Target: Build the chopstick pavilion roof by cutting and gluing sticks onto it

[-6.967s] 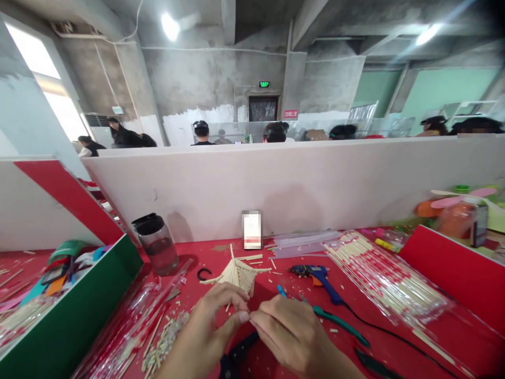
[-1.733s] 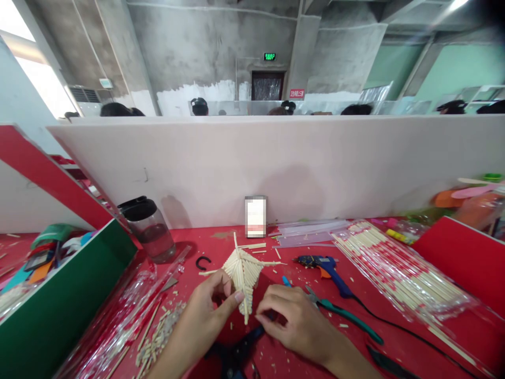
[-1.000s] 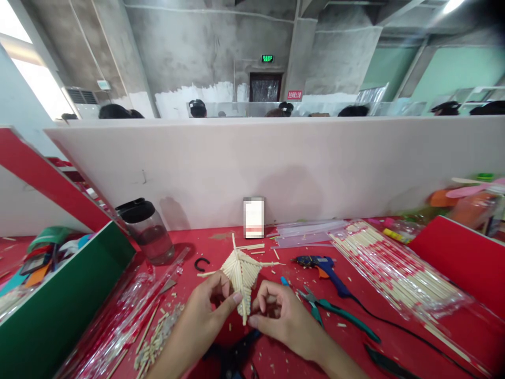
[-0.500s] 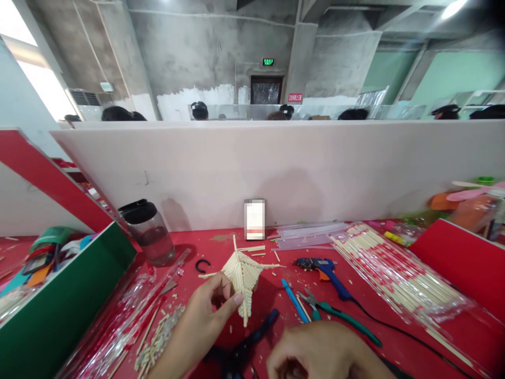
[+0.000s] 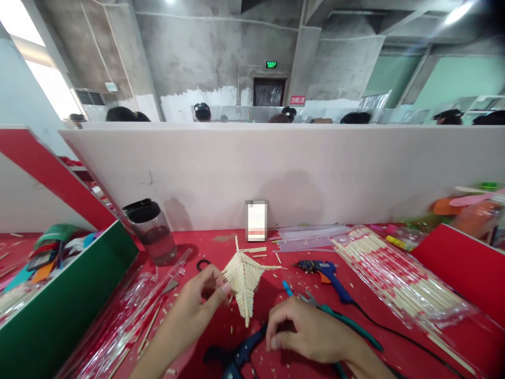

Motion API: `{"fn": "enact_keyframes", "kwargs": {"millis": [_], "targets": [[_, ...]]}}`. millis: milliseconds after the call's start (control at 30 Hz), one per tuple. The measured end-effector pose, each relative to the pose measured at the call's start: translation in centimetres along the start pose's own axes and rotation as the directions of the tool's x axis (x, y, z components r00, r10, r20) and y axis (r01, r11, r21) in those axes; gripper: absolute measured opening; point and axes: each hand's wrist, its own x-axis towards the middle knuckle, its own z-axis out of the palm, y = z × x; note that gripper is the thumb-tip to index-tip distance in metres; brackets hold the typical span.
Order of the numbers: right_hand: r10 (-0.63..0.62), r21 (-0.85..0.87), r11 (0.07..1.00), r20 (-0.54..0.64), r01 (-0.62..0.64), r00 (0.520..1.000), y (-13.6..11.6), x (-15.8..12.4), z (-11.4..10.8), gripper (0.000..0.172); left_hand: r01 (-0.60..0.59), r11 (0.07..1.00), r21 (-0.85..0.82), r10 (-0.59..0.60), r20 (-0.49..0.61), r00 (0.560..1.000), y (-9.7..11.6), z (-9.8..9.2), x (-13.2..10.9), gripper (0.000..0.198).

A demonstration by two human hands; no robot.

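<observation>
A pale, star-like model of glued wooden sticks (image 5: 245,284) stands over the red table, its pointed arms spread. My left hand (image 5: 207,297) is at its left side, thumb and fingers closed on that edge and covering the left arm. To the right, my right hand (image 5: 302,329) hangs low with curled fingers, apart from the model. Whatever its fingertips may hold is hidden. Just below lies a dark blue hand tool (image 5: 236,358), partly behind the right hand. Green-handled pliers (image 5: 355,323) and a blue pen (image 5: 287,288) are partly covered by that hand.
A blue glue gun (image 5: 327,273) with a trailing cord lies right, beside bagged wooden sticks (image 5: 394,273). A water bottle (image 5: 152,231) stands back left, near a green box wall (image 5: 79,284). A white partition (image 5: 205,173) closes the back.
My right hand has moved up and forward, nearer the model, uncovering more of the blue tool. My left thumb has slid from the model's front towards its left edge.
</observation>
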Motion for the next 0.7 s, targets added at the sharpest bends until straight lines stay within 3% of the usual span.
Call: {"fn": "enact_keyframes", "kwargs": {"millis": [100, 200, 267, 333, 400, 567, 700], "targets": [[0.016, -0.071, 0.997, 0.013, -0.015, 1.0, 0.3, 0.1, 1.4, 0.012, 0.001, 0.998, 0.065, 0.003, -0.056, 0.998, 0.1, -1.6, 0.0, 0.031], [-0.101, -0.261, 0.959, 0.06, 0.114, 0.993, 1.3, 1.1, 4.6, 0.01, 0.003, 0.995, 0.103, 0.008, -0.113, 0.994, 0.4, -2.9, 0.0, 0.031], [-0.222, -0.461, 0.845, 0.158, 0.271, 0.962, 2.2, 2.3, 7.3, 0.005, 0.003, 0.993, 0.122, 0.013, -0.13, 0.991, 0.5, -3.5, -0.1, 0.031], [-0.316, -0.615, 0.69, 0.219, 0.382, 0.923, 2.7, 3.8, 9.9, 0.014, 0.003, 0.988, 0.152, 0.018, -0.136, 0.991, 0.5, -4.0, -0.2, 0.031], [-0.375, -0.71, 0.595, 0.169, 0.377, 0.911, 2.6, 5.2, 11.9, 0.026, 0.003, 0.982, 0.187, 0.023, -0.138, 0.99, 0.5, -4.5, -0.3, 0.031], [-0.4, -0.783, 0.534, 0.097, 0.318, 0.911, -0.7, 7.1, 14.3, 0.016, -0.01, 0.969, 0.247, 0.049, -0.153, 0.987, 0.0, -5.6, -0.4, 0.033], [-0.368, -0.792, 0.55, 0.057, 0.266, 0.928, -3.9, 7.1, 14.3, 0.043, -0.027, 0.942, 0.334, 0.084, -0.156, 0.984, -0.1, -6.2, -0.4, 0.031]]}}
